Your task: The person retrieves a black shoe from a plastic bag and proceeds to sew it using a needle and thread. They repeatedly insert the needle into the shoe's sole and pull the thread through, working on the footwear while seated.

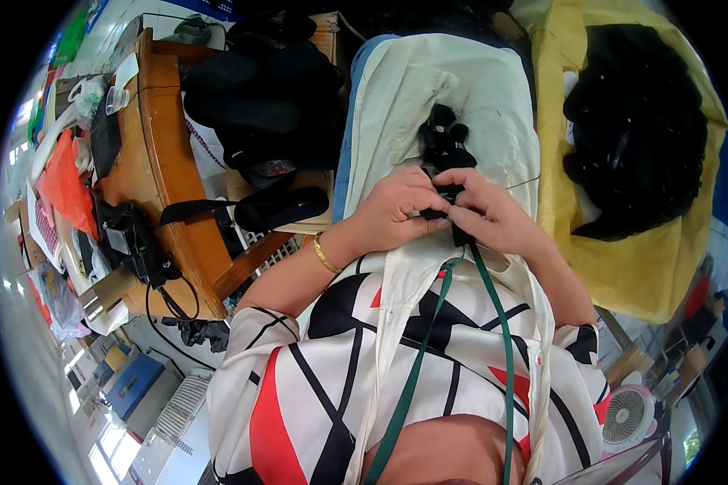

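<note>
Left hand point(398, 207) and right hand point(493, 213) pinch a black piece point(450, 193), partly hidden between them, its shape unclear.

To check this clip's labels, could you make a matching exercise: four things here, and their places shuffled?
1. Black item
2. Gold bracelet
3. Fan
4. Yellow cloth

A. Lower right of the view
B. Around the large black pile
C. Pinched between left hand and right hand
D. On the left wrist

Pairs: 1-C; 2-D; 3-A; 4-B
</note>
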`<state>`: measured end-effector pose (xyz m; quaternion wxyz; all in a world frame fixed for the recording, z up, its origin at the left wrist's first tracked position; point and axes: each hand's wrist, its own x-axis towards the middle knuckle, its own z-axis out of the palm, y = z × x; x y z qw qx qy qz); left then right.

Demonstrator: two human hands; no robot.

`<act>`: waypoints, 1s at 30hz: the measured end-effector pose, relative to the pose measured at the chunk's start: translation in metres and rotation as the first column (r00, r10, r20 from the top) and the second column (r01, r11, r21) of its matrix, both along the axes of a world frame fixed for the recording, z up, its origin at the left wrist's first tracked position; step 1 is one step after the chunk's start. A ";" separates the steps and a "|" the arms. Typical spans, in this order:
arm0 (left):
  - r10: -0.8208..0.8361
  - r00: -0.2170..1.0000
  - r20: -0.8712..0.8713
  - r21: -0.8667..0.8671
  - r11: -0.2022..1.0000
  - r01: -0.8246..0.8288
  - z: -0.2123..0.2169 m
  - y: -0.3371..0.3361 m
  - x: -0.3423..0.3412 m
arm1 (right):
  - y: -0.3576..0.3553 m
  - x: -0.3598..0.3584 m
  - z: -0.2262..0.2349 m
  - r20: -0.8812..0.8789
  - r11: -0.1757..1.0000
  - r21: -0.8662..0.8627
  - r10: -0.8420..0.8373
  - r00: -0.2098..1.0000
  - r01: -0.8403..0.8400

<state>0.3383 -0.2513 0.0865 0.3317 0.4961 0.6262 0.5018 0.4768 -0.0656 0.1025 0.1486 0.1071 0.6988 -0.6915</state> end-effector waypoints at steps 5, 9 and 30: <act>0.156 0.983 0.092 -0.192 0.972 -0.136 -0.011 0.003 0.005 | -0.001 -0.003 -0.013 -0.183 0.923 0.363 -0.063 0.981 0.127; 0.194 0.981 0.010 -0.153 0.970 -0.190 -0.013 0.003 0.006 | 0.002 -0.010 0.003 -0.372 0.672 0.720 0.166 0.913 0.171; 0.341 0.890 -0.304 -0.051 0.927 -0.372 -0.016 -0.016 -0.019 | 0.099 0.022 0.035 0.251 0.068 -0.856 -0.812 0.527 0.513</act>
